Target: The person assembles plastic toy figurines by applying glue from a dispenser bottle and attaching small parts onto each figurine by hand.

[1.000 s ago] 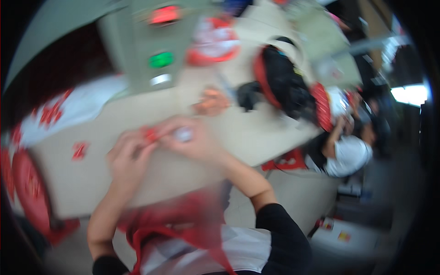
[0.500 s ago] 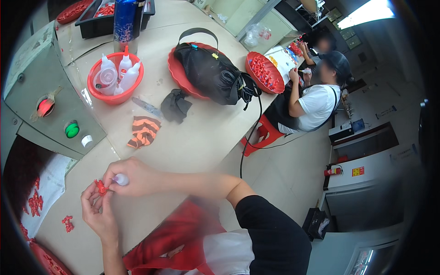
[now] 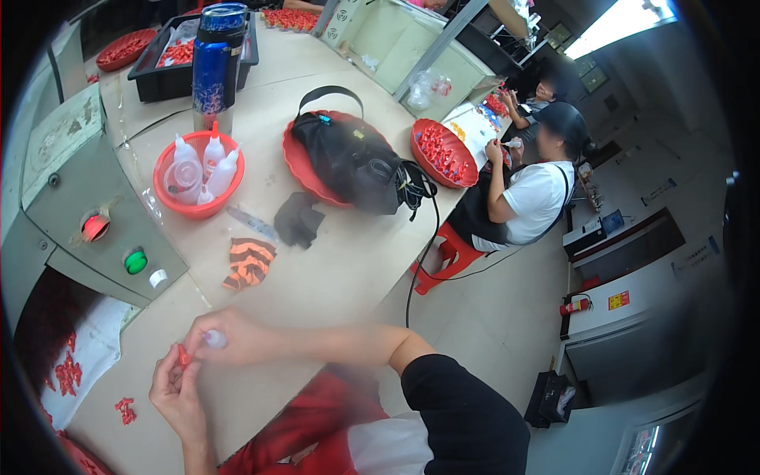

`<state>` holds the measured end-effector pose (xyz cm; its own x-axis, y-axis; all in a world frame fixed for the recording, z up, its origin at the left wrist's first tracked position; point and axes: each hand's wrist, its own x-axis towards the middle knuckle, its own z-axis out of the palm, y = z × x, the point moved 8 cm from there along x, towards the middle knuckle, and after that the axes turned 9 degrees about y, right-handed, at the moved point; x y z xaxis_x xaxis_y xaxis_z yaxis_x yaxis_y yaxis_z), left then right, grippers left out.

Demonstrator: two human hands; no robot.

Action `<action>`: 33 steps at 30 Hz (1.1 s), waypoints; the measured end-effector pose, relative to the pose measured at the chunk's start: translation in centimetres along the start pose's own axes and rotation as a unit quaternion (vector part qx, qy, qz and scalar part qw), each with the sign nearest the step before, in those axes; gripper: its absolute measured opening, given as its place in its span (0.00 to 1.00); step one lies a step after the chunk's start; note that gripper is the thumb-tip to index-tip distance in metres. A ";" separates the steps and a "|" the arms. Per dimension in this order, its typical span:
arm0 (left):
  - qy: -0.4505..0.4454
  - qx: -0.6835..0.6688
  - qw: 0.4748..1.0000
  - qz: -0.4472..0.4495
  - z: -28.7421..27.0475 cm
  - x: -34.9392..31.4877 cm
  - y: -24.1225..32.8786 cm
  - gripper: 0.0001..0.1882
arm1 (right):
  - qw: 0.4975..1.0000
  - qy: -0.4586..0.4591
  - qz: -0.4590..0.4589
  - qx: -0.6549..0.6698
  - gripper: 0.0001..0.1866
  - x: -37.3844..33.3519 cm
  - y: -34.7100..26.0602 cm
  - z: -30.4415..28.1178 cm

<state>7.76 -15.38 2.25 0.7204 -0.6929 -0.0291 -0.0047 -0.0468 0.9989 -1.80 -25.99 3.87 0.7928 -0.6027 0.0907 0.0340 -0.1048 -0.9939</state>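
Observation:
My left hand (image 3: pixel 176 389) is closed round a small red plastic figure (image 3: pixel 184 358), gripping it at the fingertips. Against it, coming from the right, is my right hand (image 3: pixel 228 331), curled on a small white squeeze bottle (image 3: pixel 214 339). The bottle's rounded end sticks out between my fingers, while its tip is hidden at the figure. On the table to the left of my hands lies a loose cluster of red pieces (image 3: pixel 125 410). More red pieces (image 3: pixel 68 374) rest on a white sheet inside the opening of a grey-green machine (image 3: pixel 91 186).
Beyond my hands lie a striped orange cloth (image 3: pixel 250 263), a dark cloth (image 3: pixel 298 220) and a red basket of squeeze bottles (image 3: pixel 198 210). Farther back are a blue bottle (image 3: pixel 218 67), a black bag (image 3: pixel 348 162) on a red tray, and a black bin (image 3: pixel 150 83). Co-workers sit at right.
The view has tilted up slightly, so table things sit lower in the picture. My hands stay together at the red figure, which is turned a little and more covered by fingers.

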 end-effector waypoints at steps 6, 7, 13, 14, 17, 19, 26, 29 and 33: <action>0.012 0.008 1.000 -0.011 -0.9 -0.4 -0.4 0.15 | 0.998 -0.026 0.012 0.057 0.03 -0.1 0.5 1.1; 0.018 0.017 1.000 -0.011 -1.3 -0.6 -0.5 0.15 | 0.998 -0.028 0.009 0.052 0.03 0.0 0.5 1.2; 0.003 0.050 0.997 0.050 0.7 0.8 1.2 0.15 | 0.999 0.006 -0.012 -0.040 0.07 0.6 -0.6 -1.4; -0.002 0.100 0.993 0.063 0.5 0.6 1.1 0.16 | 0.990 0.011 -0.106 -0.088 0.09 0.6 -1.9 -2.0; 0.029 0.106 0.992 0.069 -0.1 1.2 1.8 0.16 | 0.928 0.155 -0.078 -0.329 0.12 1.7 -1.3 -8.2; 0.048 0.192 0.973 0.117 -0.7 1.0 1.2 0.17 | 0.843 0.218 0.027 -0.491 0.14 1.3 -2.0 -9.4; 0.047 0.248 0.955 0.157 -0.7 0.3 1.3 0.17 | 0.874 0.192 0.098 -0.435 0.12 1.0 -0.1 -8.2; 0.047 0.267 0.950 0.155 -0.5 0.3 0.9 0.18 | 0.976 0.155 -0.018 -0.154 0.08 1.4 -0.9 -4.3; 0.042 0.265 0.934 0.235 0.7 -0.3 2.2 0.20 | 0.918 0.069 -0.210 -0.328 0.10 0.4 -3.4 -0.1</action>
<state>7.04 -15.78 4.41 0.6037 -0.6686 0.4341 -0.6612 -0.1158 0.7413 -1.63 -25.96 7.30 0.7070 -0.4906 0.5094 -0.0915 -0.7777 -0.6220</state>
